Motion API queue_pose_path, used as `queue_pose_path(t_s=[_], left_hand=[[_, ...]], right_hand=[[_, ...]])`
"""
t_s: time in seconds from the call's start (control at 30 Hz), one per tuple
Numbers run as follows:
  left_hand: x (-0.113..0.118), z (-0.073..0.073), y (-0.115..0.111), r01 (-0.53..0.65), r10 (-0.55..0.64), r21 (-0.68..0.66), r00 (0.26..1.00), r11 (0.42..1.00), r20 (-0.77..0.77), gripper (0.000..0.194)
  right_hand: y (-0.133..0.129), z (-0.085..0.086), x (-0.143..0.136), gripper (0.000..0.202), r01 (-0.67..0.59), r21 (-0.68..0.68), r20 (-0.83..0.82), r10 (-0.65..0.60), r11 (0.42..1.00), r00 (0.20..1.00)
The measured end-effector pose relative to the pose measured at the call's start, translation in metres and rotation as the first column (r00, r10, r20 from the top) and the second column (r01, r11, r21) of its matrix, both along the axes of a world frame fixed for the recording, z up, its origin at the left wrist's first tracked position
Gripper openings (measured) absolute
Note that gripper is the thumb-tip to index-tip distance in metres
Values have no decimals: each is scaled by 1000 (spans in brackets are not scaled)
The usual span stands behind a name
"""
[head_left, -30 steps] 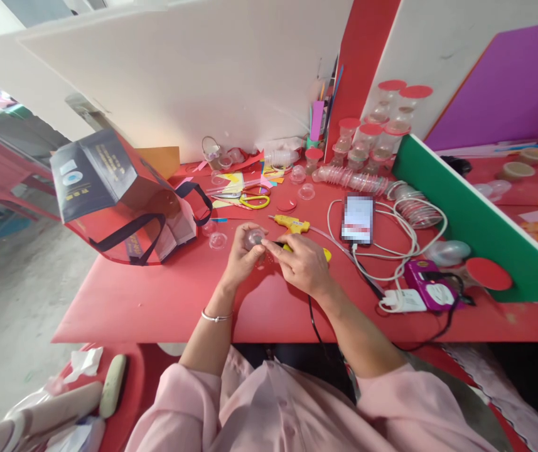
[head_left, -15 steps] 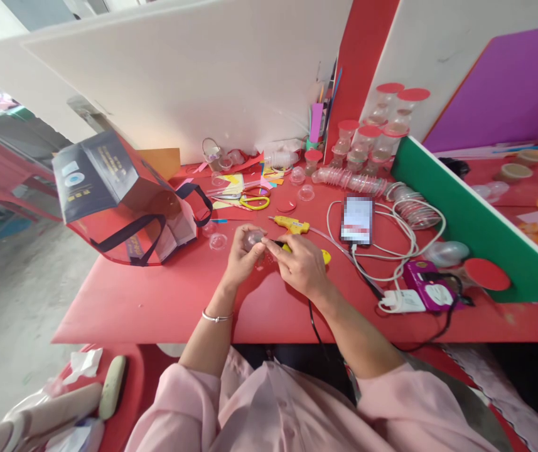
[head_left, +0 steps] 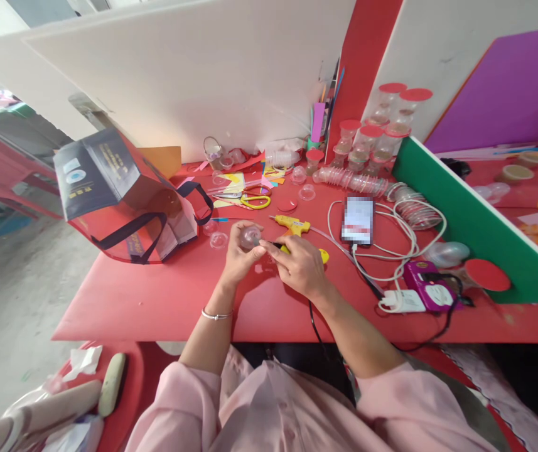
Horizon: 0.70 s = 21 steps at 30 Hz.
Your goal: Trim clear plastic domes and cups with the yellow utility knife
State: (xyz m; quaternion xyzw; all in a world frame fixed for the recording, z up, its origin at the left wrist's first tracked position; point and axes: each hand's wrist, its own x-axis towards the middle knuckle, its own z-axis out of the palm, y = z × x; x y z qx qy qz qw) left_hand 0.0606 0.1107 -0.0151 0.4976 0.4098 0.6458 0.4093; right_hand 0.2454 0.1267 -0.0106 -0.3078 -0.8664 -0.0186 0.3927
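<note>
From the head-worn camera, a person in a pink shirt works above a red table point(head_left: 156, 307), both hands nearer its near edge than its far one. The left hand point(head_left: 242, 257) grips a clear round plastic piece point(head_left: 250, 236), which has edged slightly toward the table's left end since a second ago and shows more of its round face. The right hand point(head_left: 301, 265), almost unmoved, is closed around a corded tool with a black front and a yellow handle point(head_left: 324, 256). The tool's long axis runs side to side, nearly parallel to the near edge; its tip points toward the left end and meets the plastic piece, though whether it touches is too small to tell. Beyond the hands, a yellow glue gun point(head_left: 292, 225) lies with its nozzle also toward the left end. A red and dark bag point(head_left: 122, 194) stands by the left edge; a phone point(head_left: 358, 220) lies toward the right end.
</note>
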Motion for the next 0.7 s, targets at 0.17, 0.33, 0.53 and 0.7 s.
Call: queue_pose_path(t_s=[0.17, 0.33, 0.53, 0.7], left_hand=[[1, 1, -1, 10, -10, -11, 1000, 1000, -25, 61], [0, -5, 0, 31, -31, -8, 999, 1000, -17, 51], [0, -6, 0, 57, -57, -5, 998, 998, -15, 48], [1, -5, 0, 39, -39, -7, 999, 999, -18, 48]], right_hand=[[0, 0, 0, 52, 10, -8, -8, -10, 1000, 1000], [0, 0, -1, 49, 20, -12, -8, -20, 1000, 1000], [-1, 2, 0, 46, 17, 1, -5, -17, 1000, 1000], [-1, 3, 0, 45, 20, -9, 6, -20, 1000, 1000]])
